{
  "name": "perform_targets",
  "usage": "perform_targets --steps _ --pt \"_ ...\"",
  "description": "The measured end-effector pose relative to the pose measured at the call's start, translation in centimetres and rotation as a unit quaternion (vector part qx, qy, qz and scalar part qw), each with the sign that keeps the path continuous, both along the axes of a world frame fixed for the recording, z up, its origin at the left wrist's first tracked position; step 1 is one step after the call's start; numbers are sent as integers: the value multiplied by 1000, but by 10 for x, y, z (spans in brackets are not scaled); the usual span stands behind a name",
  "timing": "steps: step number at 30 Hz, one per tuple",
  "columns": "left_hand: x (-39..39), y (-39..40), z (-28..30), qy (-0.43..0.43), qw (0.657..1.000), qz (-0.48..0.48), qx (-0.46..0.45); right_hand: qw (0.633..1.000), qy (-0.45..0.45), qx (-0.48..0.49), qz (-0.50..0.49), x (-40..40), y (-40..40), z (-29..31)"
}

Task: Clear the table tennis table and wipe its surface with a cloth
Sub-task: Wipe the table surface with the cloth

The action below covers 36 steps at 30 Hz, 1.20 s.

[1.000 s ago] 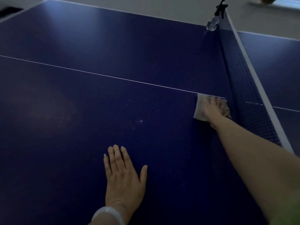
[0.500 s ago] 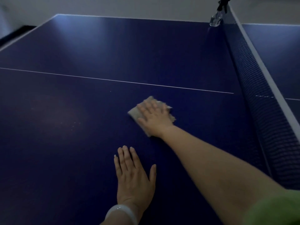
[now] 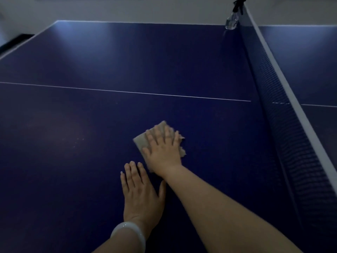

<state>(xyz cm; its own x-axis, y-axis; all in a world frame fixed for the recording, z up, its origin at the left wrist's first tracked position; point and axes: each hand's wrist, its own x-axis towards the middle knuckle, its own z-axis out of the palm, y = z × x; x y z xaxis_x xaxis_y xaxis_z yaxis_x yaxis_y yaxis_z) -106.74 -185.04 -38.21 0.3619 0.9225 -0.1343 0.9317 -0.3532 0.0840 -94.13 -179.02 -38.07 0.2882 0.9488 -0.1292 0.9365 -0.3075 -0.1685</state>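
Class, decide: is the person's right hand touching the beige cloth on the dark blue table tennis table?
Touching. The head view shows the right hand lying flat on the beige cloth, its straight fingers overlapping it and pressing it onto the dark blue table tennis table.

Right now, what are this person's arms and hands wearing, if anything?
Both forearms are bare, with no sleeves or gloves showing. The left hand has a smooth, pale, whitish bangle round its wrist. The right hand shows no ring or band. No watch or markings are visible.
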Motion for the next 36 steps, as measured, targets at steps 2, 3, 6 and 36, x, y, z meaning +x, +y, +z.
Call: perform_targets --steps 2,3,6,36 --pt "1 0 0 -6 1000 2 5 999 0 1 49 12 -12 2" --pt "1 -1 0 -8 1000 1 11 999 -12 6 34 29 -21 3" --pt "1 -2 2 -22 1000 -1 13 991 -58 -8 -123 106 -61 2" --pt "-243 60 8 -63 997 48 25 982 -36 -24 -186 -85 -96 1"
